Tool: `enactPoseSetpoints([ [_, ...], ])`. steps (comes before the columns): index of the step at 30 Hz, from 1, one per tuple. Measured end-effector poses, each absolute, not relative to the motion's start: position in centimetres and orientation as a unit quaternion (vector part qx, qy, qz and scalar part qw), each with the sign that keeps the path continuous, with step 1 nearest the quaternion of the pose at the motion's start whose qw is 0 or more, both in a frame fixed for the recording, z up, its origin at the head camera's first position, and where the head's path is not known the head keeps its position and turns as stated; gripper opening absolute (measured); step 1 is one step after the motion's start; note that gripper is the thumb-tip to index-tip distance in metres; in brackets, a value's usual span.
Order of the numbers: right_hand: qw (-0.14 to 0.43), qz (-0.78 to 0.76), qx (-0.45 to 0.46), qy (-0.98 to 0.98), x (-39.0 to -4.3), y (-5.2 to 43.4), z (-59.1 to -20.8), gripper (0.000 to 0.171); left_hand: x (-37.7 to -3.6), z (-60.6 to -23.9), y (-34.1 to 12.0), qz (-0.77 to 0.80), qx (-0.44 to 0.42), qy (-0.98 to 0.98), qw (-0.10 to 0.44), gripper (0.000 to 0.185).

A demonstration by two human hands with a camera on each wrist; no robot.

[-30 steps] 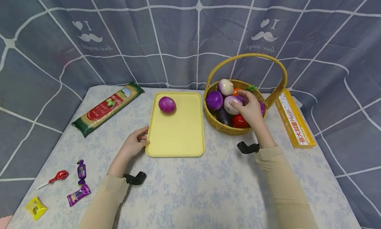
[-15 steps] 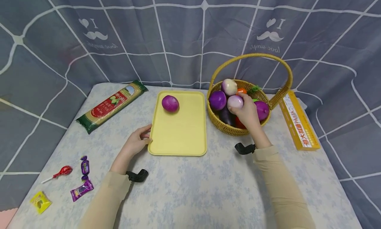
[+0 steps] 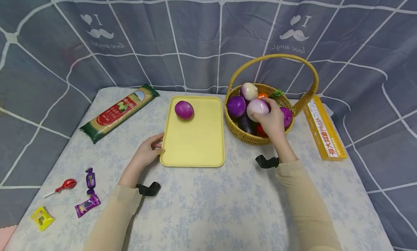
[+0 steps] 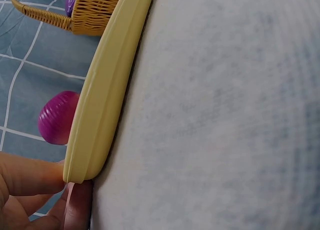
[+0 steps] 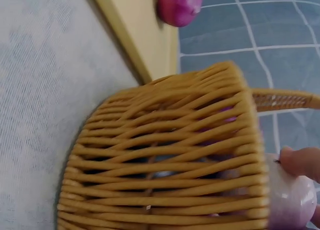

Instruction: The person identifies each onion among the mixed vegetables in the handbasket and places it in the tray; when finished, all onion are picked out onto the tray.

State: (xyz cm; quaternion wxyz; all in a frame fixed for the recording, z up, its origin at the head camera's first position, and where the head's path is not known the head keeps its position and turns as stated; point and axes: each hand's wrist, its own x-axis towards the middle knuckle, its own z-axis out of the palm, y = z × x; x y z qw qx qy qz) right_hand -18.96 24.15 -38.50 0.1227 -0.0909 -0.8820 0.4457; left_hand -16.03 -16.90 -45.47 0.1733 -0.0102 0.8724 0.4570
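In the head view my right hand point(image 3: 273, 121) is over the wicker basket point(image 3: 244, 137), thumb and fingers around a pale lilac onion point(image 3: 256, 109). The right wrist view shows that onion point(image 5: 292, 202) above the basket's rim, a thumb pressed to it. My left hand point(image 3: 147, 151) pinches the left edge of a yellow tray point(image 3: 195, 146). In the left wrist view, digits lie on both sides of the tray's rim point(image 4: 92, 135). A purple onion point(image 3: 184, 110) lies near the tray's upper left corner.
Around the held onion, the basket has a white-purple onion point(image 3: 249, 91), purple onions point(image 3: 236, 106) and an eggplant point(image 3: 245, 124). Its tall handle point(image 3: 273, 56) arches overhead. A yellow pasta box point(image 3: 325, 131), a green pasta packet point(image 3: 119, 113), a lollipop point(image 3: 67, 184) and wrapped candies point(image 3: 88, 205) lie around.
My right hand has closed its fingers around the pale onion and raised it slightly among the others. The left hand keeps its place at the tray's edge. The head view has shifted a little.
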Motion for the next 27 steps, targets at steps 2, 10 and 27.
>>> enactPoseSetpoints([
  [2, 0.128, 0.463, -0.091, -0.873, -18.7, 24.1, -38.2, 0.066, -16.0, -45.4, -17.0, 0.457, -0.010, 0.873, 0.172, 0.063],
  [10, 0.121, 0.558, -0.068, -0.818, -17.6, 22.5, -36.6, 0.067, -15.9, -45.6, -17.0, 0.464, -0.005, 0.869, 0.172, 0.063],
  [27, 0.075, 0.655, 0.041, -0.751, -18.2, 14.8, -37.3, 0.061, -16.1, -45.6, -17.0, 0.480, -0.023, 0.859, 0.180, 0.064],
])
